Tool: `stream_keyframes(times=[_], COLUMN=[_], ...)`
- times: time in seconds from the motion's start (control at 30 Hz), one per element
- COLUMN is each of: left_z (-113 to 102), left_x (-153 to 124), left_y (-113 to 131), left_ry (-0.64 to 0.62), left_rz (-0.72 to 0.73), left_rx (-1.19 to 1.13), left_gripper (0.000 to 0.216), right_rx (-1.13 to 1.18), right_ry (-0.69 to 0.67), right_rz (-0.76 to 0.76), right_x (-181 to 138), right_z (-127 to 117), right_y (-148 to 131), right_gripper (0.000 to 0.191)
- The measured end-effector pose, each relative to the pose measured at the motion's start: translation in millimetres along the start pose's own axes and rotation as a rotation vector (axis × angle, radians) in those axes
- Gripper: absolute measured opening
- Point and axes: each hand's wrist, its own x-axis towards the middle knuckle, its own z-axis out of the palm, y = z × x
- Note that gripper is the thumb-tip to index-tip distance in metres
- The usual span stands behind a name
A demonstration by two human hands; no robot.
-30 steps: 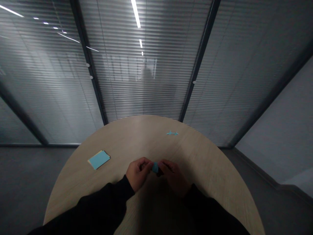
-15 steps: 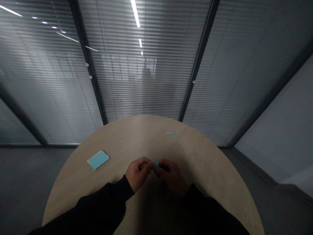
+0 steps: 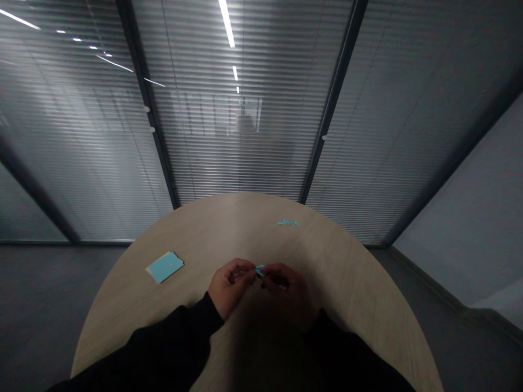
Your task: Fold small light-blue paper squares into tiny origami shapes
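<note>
My left hand (image 3: pixel 229 286) and my right hand (image 3: pixel 288 291) meet above the middle of the round wooden table (image 3: pixel 351 283). Both pinch a small folded piece of blue paper (image 3: pixel 260 269) between their fingertips. Only a sliver of the paper shows between the fingers. Black sleeves cover both arms.
A stack of blue square paper sheets (image 3: pixel 165 266) lies on the table to the left. A small folded blue paper figure (image 3: pixel 287 222) rests near the table's far edge. Behind the table stand glass walls with blinds and dark frames. Grey floor surrounds the table.
Both hands have lifted slightly away from me with the blue paper. Less of the paper shows between the fingers now than a second ago.
</note>
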Motion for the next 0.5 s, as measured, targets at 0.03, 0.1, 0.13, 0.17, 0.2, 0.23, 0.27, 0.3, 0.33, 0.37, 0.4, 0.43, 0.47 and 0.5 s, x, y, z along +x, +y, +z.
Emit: stream_keyframes(times=[0.03, 0.1, 0.13, 0.17, 0.2, 0.23, 0.27, 0.3, 0.33, 0.37, 0.4, 0.43, 0.47, 0.5], left_z=[-0.2, -0.9, -1.2, -1.5, -1.9, -2.3, -2.8, -3.3, -3.8, -4.3, -4.7, -4.9, -4.9, -4.7], left_x=[-0.2, -0.2, 0.0, 0.3, 0.8, 1.4, 2.0, 2.7, 3.3, 3.9, 4.3, 4.6, 4.7, 4.6], left_y=[0.7, 1.4, 1.3, 0.9, 0.2, -0.9, -2.3, -3.9, -5.8, -7.6, -9.5, -11.2, -12.5, -13.5], left_ry=[0.013, 0.019, 0.015, 0.012, 0.011, 0.011, 0.011, 0.008, 0.004, 0.0, -0.004, -0.005, -0.005, -0.004], left_rz=[-0.001, -0.012, -0.021, -0.031, -0.039, -0.045, -0.05, -0.059, -0.07, -0.085, -0.102, -0.12, -0.133, -0.144], left_rx=[-0.015, -0.045, -0.06, -0.073, -0.083, -0.092, -0.103, -0.118, -0.139, -0.164, -0.194, -0.224, -0.258, -0.293], left_gripper=[0.033, 0.033, 0.033, 0.033, 0.033, 0.033, 0.033, 0.033, 0.034, 0.034, 0.034, 0.035, 0.034, 0.034], right_rx=[-0.017, -0.035, -0.037, -0.034, -0.029, -0.023, -0.019, -0.019, -0.025, -0.039, -0.06, -0.085, -0.112, -0.136], right_ry=[0.003, 0.01, 0.021, 0.031, 0.039, 0.046, 0.051, 0.049, 0.04, 0.029, 0.017, 0.008, 0.002, -0.001], right_rz=[-0.012, -0.029, -0.037, -0.046, -0.059, -0.078, -0.101, -0.125, -0.151, -0.177, -0.206, -0.24, -0.278, -0.314], right_x=[0.1, 0.2, 0.3, 0.5, 0.6, 0.8, 1.0, 1.2, 1.4, 1.6, 1.8, 2.0, 2.2, 2.3], right_z=[-0.4, -0.9, -1.0, -1.1, -1.1, -1.1, -1.1, -1.1, -1.2, -1.3, -1.5, -1.7, -1.9, -2.1], right_y=[-0.2, -0.2, 0.0, 0.3, 0.7, 1.0, 0.9, 0.5, -0.2, -1.4, -2.7, -4.2, -5.6, -6.9], right_gripper=[0.016, 0.016, 0.015, 0.015, 0.015, 0.016, 0.016, 0.015, 0.014, 0.014, 0.013, 0.013, 0.012, 0.011])
